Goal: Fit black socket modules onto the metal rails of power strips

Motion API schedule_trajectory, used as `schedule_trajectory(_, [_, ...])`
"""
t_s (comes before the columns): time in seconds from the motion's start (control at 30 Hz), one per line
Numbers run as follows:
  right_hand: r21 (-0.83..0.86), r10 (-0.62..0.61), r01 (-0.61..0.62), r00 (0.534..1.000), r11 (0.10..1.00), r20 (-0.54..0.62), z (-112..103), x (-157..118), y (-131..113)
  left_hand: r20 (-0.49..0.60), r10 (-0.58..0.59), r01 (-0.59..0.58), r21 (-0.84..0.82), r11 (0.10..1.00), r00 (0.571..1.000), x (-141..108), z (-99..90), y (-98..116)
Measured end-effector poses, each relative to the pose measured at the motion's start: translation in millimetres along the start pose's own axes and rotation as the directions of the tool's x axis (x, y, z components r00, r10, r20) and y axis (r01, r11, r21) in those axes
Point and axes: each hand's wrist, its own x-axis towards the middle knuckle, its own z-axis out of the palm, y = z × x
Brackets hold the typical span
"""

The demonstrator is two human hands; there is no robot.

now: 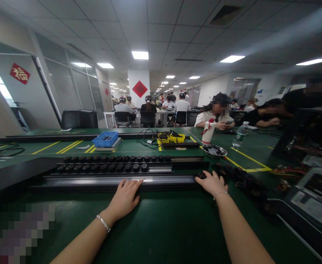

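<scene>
Your left hand, fingers spread, touches one long dark metal rail; your right hand, fingers curled, covers one round black part.

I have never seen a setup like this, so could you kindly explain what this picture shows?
There is no robot: a camera on a person's head looks forward and down at their own bare hands. The left hand rests its fingers on the nearest long rail; the right is at a small black part by its right end, perhaps holding it. Beyond, on the green table, are rows of round black parts, a blue bin, a metal bowl and a water bottle.
</scene>
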Motion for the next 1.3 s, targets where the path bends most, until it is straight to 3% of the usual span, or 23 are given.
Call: schedule_trajectory(1.3, [0.027, 0.056, -0.056, 0.998, 0.998, 0.004, -8, 9, 13, 0.015, -0.004, 0.004, -0.007, 1.0, 1.0, 0, -0.5, 1])
